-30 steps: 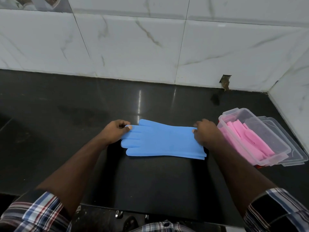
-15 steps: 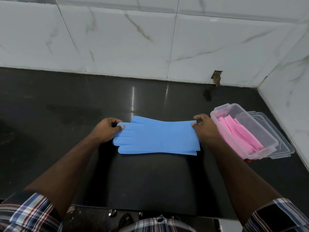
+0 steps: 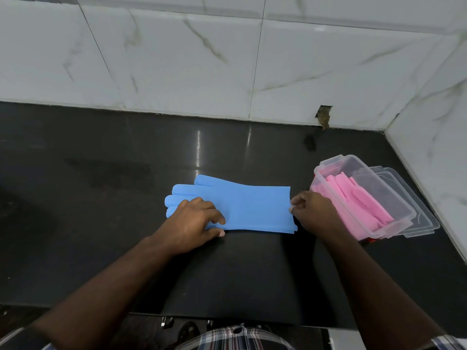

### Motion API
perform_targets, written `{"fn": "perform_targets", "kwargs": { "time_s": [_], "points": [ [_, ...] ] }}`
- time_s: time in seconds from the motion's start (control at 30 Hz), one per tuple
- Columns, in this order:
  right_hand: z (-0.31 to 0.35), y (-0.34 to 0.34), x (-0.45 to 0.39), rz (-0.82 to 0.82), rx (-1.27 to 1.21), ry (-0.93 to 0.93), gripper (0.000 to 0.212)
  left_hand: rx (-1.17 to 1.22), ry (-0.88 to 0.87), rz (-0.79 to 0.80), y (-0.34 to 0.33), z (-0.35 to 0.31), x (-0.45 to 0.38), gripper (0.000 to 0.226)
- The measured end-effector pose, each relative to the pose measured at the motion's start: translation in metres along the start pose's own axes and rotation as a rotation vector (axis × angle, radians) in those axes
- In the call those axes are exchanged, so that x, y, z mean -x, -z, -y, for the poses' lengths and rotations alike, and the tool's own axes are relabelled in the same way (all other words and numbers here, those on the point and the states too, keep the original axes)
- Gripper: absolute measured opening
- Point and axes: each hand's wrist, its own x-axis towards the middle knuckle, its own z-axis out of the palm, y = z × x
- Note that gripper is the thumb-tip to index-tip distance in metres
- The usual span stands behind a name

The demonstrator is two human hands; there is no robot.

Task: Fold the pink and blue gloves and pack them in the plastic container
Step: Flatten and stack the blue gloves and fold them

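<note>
The blue gloves [image 3: 247,208] lie stacked flat on the black counter, fingers pointing left and cuffs to the right. My left hand [image 3: 194,223] rests on the palm part near the glove fingers, its own fingers spread over the blue surface. My right hand [image 3: 310,213] pinches the cuff edge at the right end. A clear plastic container [image 3: 394,205] stands just right of my right hand, with the folded pink gloves [image 3: 358,200] inside it.
The container's clear lid [image 3: 427,221] lies under and behind it on the right. The black counter [image 3: 101,198] meets a white marble-tile wall at the back and right. A chipped hole [image 3: 324,117] shows at the wall's base. The counter's front edge is near my body.
My left hand has moved from the glove fingertips inward onto the palm part of the blue gloves. My right hand stays at the cuff. The camera has shifted a little.
</note>
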Motion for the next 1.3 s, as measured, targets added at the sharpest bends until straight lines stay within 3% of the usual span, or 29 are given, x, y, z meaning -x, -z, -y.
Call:
{"fn": "perform_targets", "kwargs": {
  "time_s": [0.13,0.23,0.33,0.47,0.63,0.77,0.83,0.93,1.07,1.2,1.3],
  "points": [
    [-0.001,0.008,0.022,0.224,0.065,0.11,0.015,-0.059,-0.002,0.01,-0.003,0.0,0.0,0.026],
    [-0.007,0.009,0.027,0.268,0.144,0.116,0.022,-0.069,-0.005,0.005,-0.004,0.0,0.0,0.023],
    [-0.008,0.003,0.03,0.197,0.152,0.134,0.016,-0.072,-0.005,0.01,-0.003,0.0,0.0,0.022],
    [-0.012,-0.002,0.046,-0.066,0.1,0.248,0.01,-0.063,-0.017,0.002,-0.002,0.0,0.0,0.02],
    [-0.028,-0.011,0.054,0.1,0.183,0.245,0.026,-0.062,-0.047,-0.025,-0.002,0.0,0.003,0.018],
    [-0.022,-0.009,0.052,0.011,0.159,0.297,0.027,-0.024,-0.016,-0.054,0.002,0.01,0.011,0.021],
    [-0.014,-0.011,0.05,-0.004,0.165,0.337,0.026,0.059,0.083,-0.175,0.007,0.02,0.013,0.015],
    [-0.001,-0.017,0.049,0.019,0.167,0.391,0.025,0.171,0.374,-0.399,0.018,0.046,0.006,0.009],
    [0.014,-0.028,0.048,0.066,0.166,0.446,0.027,0.377,0.72,-0.3,0.026,0.075,0.003,0.021],
    [0.023,-0.036,0.048,0.095,0.174,0.459,0.027,0.641,0.805,-0.336,0.027,0.075,0.003,0.009],
    [0.024,-0.04,0.048,0.09,0.179,0.454,0.026,0.689,0.792,-0.363,0.031,0.073,-0.001,0.008]
  ]
}}
